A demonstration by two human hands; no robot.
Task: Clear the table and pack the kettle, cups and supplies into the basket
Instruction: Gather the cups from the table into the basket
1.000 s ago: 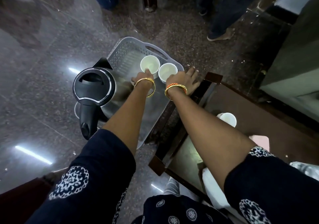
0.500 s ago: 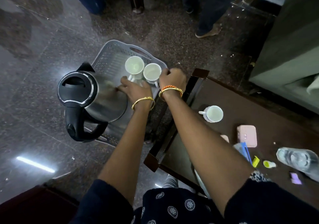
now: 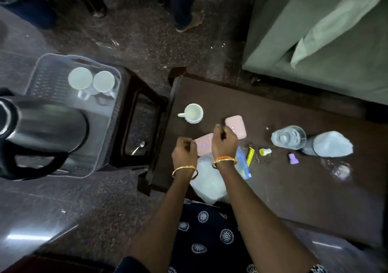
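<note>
Steel kettle (image 3: pixel 45 129) and two white cups (image 3: pixel 92 81) sit in my grey basket (image 3: pixel 52 77). A third cup (image 3: pixel 193 113) stands on the tabletop (image 3: pixel 294 188). My left hand (image 3: pixel 184 153) is curled beside a pink box (image 3: pixel 204 144); my right hand (image 3: pixel 224 141) pinches something dark, its grip narrow.

Both hands (image 3: pixel 224 141) left basket (image 3: pixel 52 73), now over table (image 3: pixel 294 188).

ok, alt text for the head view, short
Both hands, left hand and right hand, reach over two pink boxes on a dark table, where one white cup remains. To the left, a grey basket holds two cups and a kettle.
</note>
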